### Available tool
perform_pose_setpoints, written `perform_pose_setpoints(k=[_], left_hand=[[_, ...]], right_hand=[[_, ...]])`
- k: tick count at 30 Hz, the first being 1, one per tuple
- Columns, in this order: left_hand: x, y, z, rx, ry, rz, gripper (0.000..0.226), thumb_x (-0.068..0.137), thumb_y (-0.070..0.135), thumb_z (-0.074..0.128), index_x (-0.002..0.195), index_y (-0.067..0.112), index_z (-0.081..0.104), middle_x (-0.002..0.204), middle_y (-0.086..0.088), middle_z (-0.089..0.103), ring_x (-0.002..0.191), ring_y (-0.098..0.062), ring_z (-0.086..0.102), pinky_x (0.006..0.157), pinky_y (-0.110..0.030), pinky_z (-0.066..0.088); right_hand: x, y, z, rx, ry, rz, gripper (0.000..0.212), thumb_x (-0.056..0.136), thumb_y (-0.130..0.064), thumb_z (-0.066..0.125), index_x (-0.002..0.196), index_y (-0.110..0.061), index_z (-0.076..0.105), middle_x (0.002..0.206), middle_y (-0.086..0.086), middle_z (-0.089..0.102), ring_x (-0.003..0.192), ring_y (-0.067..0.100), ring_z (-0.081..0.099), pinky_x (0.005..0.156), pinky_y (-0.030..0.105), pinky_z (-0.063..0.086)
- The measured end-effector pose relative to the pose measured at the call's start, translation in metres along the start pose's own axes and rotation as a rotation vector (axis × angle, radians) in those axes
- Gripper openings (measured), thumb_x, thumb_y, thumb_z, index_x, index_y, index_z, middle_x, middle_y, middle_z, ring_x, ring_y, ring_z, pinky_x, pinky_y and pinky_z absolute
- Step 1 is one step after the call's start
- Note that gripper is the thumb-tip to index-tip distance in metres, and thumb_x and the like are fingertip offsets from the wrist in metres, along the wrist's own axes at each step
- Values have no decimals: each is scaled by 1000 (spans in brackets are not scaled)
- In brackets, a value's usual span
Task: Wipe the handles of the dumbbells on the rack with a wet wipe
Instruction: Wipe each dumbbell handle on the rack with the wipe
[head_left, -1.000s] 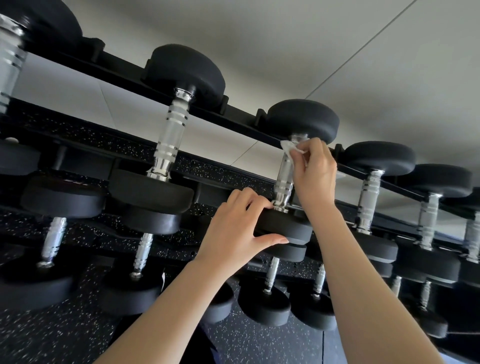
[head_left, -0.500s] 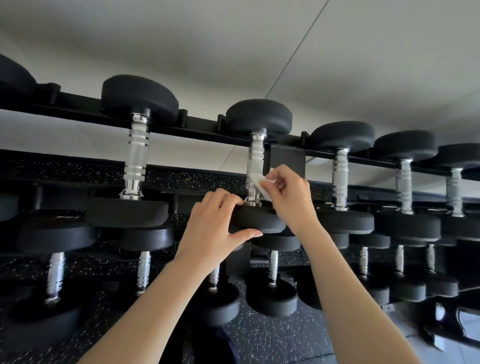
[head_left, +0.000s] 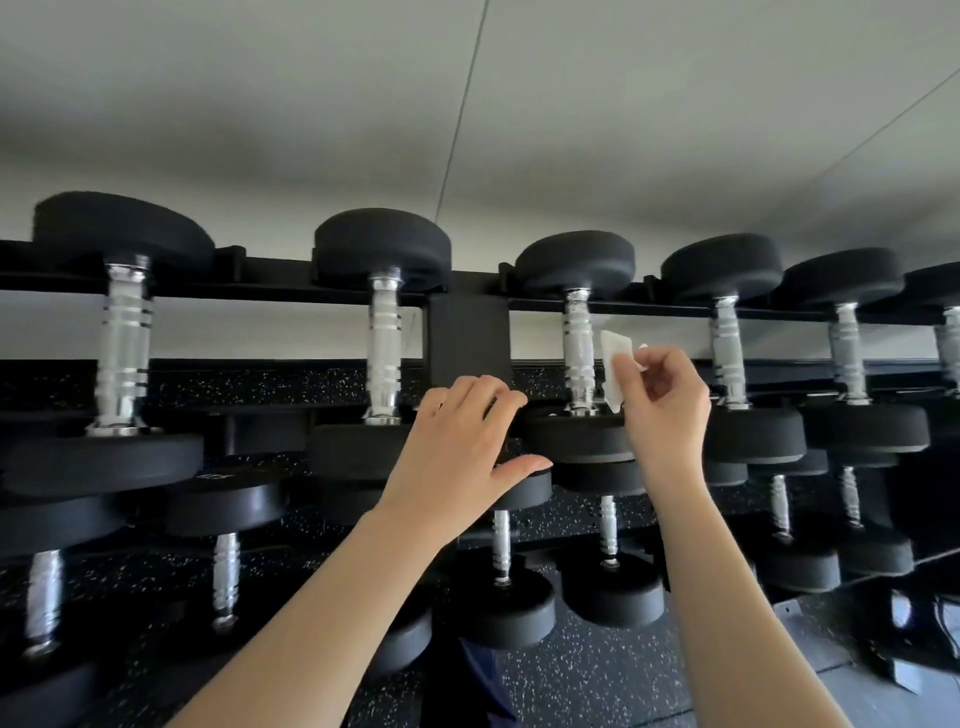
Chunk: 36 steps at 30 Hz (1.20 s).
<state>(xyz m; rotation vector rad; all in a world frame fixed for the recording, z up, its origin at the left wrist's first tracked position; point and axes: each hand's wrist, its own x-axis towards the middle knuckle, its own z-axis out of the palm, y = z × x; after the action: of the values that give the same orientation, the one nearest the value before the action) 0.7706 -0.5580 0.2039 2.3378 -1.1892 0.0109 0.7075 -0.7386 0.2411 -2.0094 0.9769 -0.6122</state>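
Observation:
A row of black-headed dumbbells with chrome handles lies on the top tier of the black rack (head_left: 670, 310). My right hand (head_left: 667, 410) pinches a white wet wipe (head_left: 614, 371) just to the right of the chrome handle (head_left: 579, 353) of the third dumbbell from the left; the wipe is beside the handle, not wrapped round it. My left hand (head_left: 462, 447) grips the left edge of that dumbbell's near head (head_left: 576, 439), fingers over the top and thumb underneath.
A black rack post (head_left: 467, 338) stands just left of this dumbbell, with another dumbbell handle (head_left: 383, 338) beyond it. More dumbbells continue right (head_left: 727, 353) and fill the lower tiers (head_left: 501, 545). Speckled black flooring (head_left: 597, 675) lies below.
Both hands have left the dumbbell to the left of the post and moved right to the adjacent one. The wipe has come off the handle and is held beside the new one.

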Motion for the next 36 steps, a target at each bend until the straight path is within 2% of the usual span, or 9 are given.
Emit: perform_pose_setpoints(k=[8,14,19,23,27,31,36], left_hand=[[28,68,64,87,-88,-98,66,86,64,31,120,14,58,114,0,59,103,-20,57,82,-36,47],[25,89,76,116,-37,-247,61,89,58,34,125,14,55,118,0,59,110,-19,54,89,-36,43],[25,91,78,98,-7,-292,59,88,58,38,124,15,57,119,2,60,111,-15,51,92,-32,35],[24,90,80,29,23,-301,58,86,57,41,123,15,58,119,3,59,112,-14,50,91,-34,39],[24,88,82,-5,47,-292,58,86,57,44,122,15,58,118,3,59,111,-14,50,91,-32,37],[24,86,83,-12,54,-288,57,86,58,44,121,16,58,117,4,58,111,-14,50,90,-30,34],[24,84,84,-21,61,-275,56,86,59,43,120,17,58,116,5,58,109,-15,50,88,-33,37]], right_hand=[[59,56,-40,-26,-177,-2,7,88,-22,63,85,-21,57,70,-9,55,66,5,50,61,13,41],[80,63,-23,25,-301,-89,4,88,-18,62,87,-16,59,75,-4,56,65,2,48,60,4,38],[100,45,10,53,-284,-177,3,86,-15,64,89,-14,63,92,2,60,71,1,51,66,5,42],[109,39,35,60,-240,-207,5,84,-11,66,88,-11,68,91,5,63,75,9,55,66,7,40],[107,39,50,81,-176,-164,4,81,-10,67,85,-9,69,89,6,64,74,12,57,69,18,44],[112,38,50,66,-253,-185,6,80,-9,69,85,-6,69,89,4,60,70,8,53,64,6,40],[106,42,38,9,-388,-265,4,79,-5,70,83,-7,69,88,4,58,66,-2,48,65,2,39]])
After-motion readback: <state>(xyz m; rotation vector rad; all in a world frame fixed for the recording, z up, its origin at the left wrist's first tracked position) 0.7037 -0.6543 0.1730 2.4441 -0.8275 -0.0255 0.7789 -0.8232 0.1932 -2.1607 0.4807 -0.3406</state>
